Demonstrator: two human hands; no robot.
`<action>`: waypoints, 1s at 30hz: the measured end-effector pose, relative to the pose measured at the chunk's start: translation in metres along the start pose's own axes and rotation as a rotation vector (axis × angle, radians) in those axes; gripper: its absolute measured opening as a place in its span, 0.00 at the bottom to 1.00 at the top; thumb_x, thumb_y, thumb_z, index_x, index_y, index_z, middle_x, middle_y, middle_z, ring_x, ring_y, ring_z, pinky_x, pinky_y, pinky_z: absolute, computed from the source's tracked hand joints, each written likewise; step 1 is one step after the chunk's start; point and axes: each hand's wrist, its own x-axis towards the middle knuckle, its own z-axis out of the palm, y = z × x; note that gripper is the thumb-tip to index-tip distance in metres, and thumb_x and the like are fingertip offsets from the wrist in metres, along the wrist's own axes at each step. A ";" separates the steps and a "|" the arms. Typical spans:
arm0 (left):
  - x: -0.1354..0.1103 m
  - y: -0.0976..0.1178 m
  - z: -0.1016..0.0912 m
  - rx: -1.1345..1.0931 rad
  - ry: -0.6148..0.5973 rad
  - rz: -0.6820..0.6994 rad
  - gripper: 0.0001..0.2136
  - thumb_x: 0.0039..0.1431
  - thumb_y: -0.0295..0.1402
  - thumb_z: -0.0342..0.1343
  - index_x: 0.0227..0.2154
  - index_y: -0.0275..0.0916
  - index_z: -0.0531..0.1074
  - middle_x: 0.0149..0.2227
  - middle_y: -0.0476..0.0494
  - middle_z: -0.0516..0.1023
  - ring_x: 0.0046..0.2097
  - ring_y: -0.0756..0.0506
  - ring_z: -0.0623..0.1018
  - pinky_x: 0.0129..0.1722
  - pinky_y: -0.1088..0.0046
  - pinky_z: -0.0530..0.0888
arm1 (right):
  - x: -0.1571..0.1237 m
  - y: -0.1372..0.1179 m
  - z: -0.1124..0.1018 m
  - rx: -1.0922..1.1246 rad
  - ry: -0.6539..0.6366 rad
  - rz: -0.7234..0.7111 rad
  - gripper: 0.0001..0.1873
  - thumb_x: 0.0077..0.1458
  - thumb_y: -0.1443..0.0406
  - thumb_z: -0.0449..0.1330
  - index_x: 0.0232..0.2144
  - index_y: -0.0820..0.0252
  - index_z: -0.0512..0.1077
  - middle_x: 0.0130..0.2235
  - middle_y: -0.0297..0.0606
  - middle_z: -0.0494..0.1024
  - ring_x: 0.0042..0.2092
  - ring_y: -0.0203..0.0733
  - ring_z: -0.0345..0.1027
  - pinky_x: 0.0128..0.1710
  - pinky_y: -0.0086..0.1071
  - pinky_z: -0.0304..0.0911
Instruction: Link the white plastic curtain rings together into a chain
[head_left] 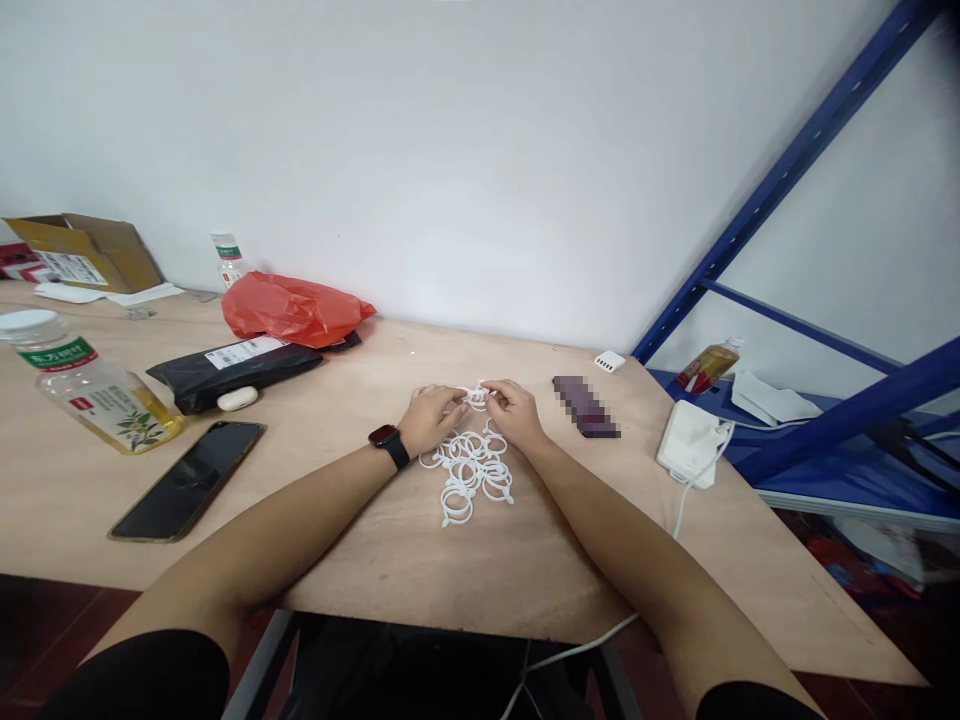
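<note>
My left hand (433, 420), with a dark watch on its wrist, pinches the left side of a small cluster of white plastic rings (475, 397). From the right, my right hand (514, 411) grips the same cluster between thumb and fingers. How the rings join there is too small to make out. Just below both hands, a loose pile of several white rings (469, 472) with small knobs lies on the wooden table (405, 560); some of them overlap.
At left are a phone (187, 482), a drink bottle (97, 390), a black parcel (232, 372), a white oval case (238, 399) and a red plastic bag (292, 308). Right of my hands lie a pixelated dark object (585, 406) and a white power strip (690, 445) with a cable.
</note>
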 end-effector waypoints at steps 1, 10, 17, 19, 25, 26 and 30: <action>0.000 -0.001 0.001 0.011 0.001 -0.018 0.13 0.64 0.39 0.50 0.46 0.42 0.73 0.46 0.44 0.79 0.50 0.42 0.74 0.53 0.60 0.62 | 0.001 0.002 -0.001 -0.009 0.008 -0.006 0.13 0.52 0.69 0.56 0.40 0.58 0.76 0.37 0.38 0.77 0.31 0.36 0.67 0.34 0.31 0.65; 0.001 0.002 0.000 0.053 -0.123 0.002 0.11 0.61 0.39 0.51 0.34 0.43 0.77 0.37 0.48 0.81 0.43 0.45 0.76 0.51 0.61 0.61 | 0.004 0.012 -0.015 -0.022 -0.238 -0.127 0.16 0.40 0.78 0.51 0.27 0.59 0.75 0.33 0.36 0.74 0.33 0.37 0.67 0.31 0.28 0.61; 0.002 0.003 0.000 0.016 -0.144 0.018 0.10 0.61 0.37 0.52 0.34 0.42 0.77 0.35 0.49 0.81 0.39 0.46 0.77 0.47 0.66 0.64 | 0.006 0.012 -0.024 -0.192 -0.565 -0.208 0.13 0.43 0.75 0.57 0.29 0.57 0.75 0.35 0.35 0.73 0.36 0.37 0.68 0.37 0.29 0.63; 0.002 0.003 0.000 -0.024 -0.144 0.033 0.10 0.61 0.37 0.52 0.34 0.42 0.78 0.34 0.49 0.81 0.38 0.47 0.77 0.45 0.69 0.66 | 0.006 0.012 -0.023 -0.207 -0.583 -0.221 0.10 0.44 0.74 0.59 0.29 0.57 0.75 0.36 0.35 0.73 0.37 0.38 0.69 0.38 0.29 0.63; -0.001 0.001 0.001 -0.217 -0.130 -0.005 0.13 0.61 0.42 0.54 0.38 0.39 0.77 0.32 0.47 0.80 0.32 0.49 0.76 0.34 0.75 0.68 | 0.001 0.010 -0.015 -0.190 -0.377 -0.217 0.07 0.48 0.72 0.60 0.30 0.57 0.74 0.34 0.35 0.75 0.37 0.38 0.69 0.37 0.30 0.63; -0.002 0.000 0.002 -0.243 -0.114 -0.041 0.14 0.60 0.44 0.54 0.38 0.38 0.77 0.31 0.47 0.80 0.31 0.49 0.76 0.32 0.75 0.68 | 0.000 0.008 -0.012 -0.183 -0.309 -0.213 0.06 0.49 0.72 0.60 0.30 0.57 0.74 0.33 0.35 0.76 0.36 0.39 0.69 0.37 0.30 0.63; -0.002 -0.002 0.004 -0.249 -0.088 -0.076 0.14 0.61 0.43 0.53 0.36 0.37 0.75 0.29 0.48 0.78 0.29 0.50 0.74 0.30 0.76 0.67 | -0.003 -0.003 -0.005 -0.121 -0.099 -0.216 0.05 0.54 0.69 0.58 0.31 0.57 0.74 0.33 0.36 0.76 0.36 0.39 0.70 0.38 0.32 0.64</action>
